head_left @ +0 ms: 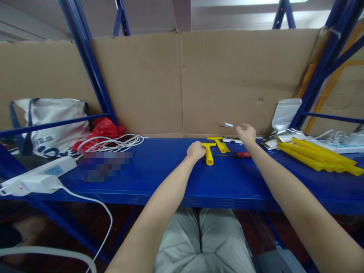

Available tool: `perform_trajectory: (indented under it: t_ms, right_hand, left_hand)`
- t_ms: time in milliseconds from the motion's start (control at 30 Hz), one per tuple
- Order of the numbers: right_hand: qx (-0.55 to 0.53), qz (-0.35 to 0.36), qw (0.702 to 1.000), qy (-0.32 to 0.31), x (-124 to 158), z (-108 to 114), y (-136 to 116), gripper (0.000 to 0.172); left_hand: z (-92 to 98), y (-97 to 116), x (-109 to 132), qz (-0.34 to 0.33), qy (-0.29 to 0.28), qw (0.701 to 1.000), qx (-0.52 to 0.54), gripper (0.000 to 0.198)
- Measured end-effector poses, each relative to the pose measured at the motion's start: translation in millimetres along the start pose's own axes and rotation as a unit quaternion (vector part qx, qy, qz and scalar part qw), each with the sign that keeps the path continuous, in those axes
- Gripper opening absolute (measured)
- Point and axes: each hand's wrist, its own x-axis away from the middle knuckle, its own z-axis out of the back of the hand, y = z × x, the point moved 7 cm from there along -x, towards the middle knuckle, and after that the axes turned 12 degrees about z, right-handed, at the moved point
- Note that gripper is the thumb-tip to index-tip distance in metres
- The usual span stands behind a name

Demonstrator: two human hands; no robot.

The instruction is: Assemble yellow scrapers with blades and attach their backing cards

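Note:
My left hand (195,150) is closed on the head of a yellow T-shaped scraper (209,154) that lies on the blue shelf (176,178). My right hand (246,134) is raised a little above the shelf and pinches a thin flat metal blade (227,124) that sticks out to the left. A second yellow scraper (219,144) lies just behind the first one. A screwdriver with a red handle (238,154) lies under my right wrist.
Several long yellow handles (318,157) lie at the right, with a white packet (285,113) and a white power strip (338,146) behind. At the left are coiled white cable (113,143), a red bag (104,129), a white tote (52,125) and another power strip (40,175). Cardboard (182,83) closes the back.

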Motion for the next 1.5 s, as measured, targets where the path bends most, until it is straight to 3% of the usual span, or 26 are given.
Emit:
perform_trajectory:
  t_ms: [200, 333, 567, 667, 800, 900, 1067, 1367, 1500]
  right_hand:
    - [-0.171, -0.011, 0.983, 0.066, 10, 13, 7, 0.033]
    - [-0.250, -0.038, 0.966, 0.058, 11, 10, 4, 0.030]
    - [-0.338, -0.090, 0.936, 0.050, 10, -4, 9, 0.051]
    - [-0.368, -0.099, 0.924, 0.018, 10, -9, 10, 0.049]
    - [-0.395, -0.091, 0.912, -0.054, 12, -17, 5, 0.028]
    - [-0.398, -0.098, 0.911, -0.053, 15, -18, 6, 0.019]
    - [-0.395, -0.119, 0.910, -0.042, 17, -17, 5, 0.017]
    - [-0.403, -0.118, 0.906, -0.049, 20, -15, 1, 0.018]
    - [-0.401, -0.119, 0.907, -0.056, 20, -16, 0, 0.018]
  left_hand:
    - [-3.0, 5, 1, -0.014, -0.015, 1.000, -0.009, 0.031]
    - [-10.7, 10, 5, -0.024, -0.056, 0.998, -0.024, 0.046]
    - [-19.9, 7, 2, 0.008, -0.070, 0.997, 0.036, 0.035]
    - [-26.0, 1, -4, 0.027, -0.094, 0.989, 0.106, 0.026]
    - [-32.4, -6, -7, 0.070, -0.134, 0.969, 0.194, 0.011]
    - [-32.9, -6, -5, 0.087, -0.152, 0.950, 0.258, 0.009]
    - [-25.3, -3, -2, 0.084, -0.140, 0.931, 0.326, 0.020]
    - [-24.6, 4, 5, 0.075, -0.208, 0.883, 0.414, 0.051]
    - [-24.2, 2, 1, 0.095, -0.194, 0.867, 0.449, 0.043]
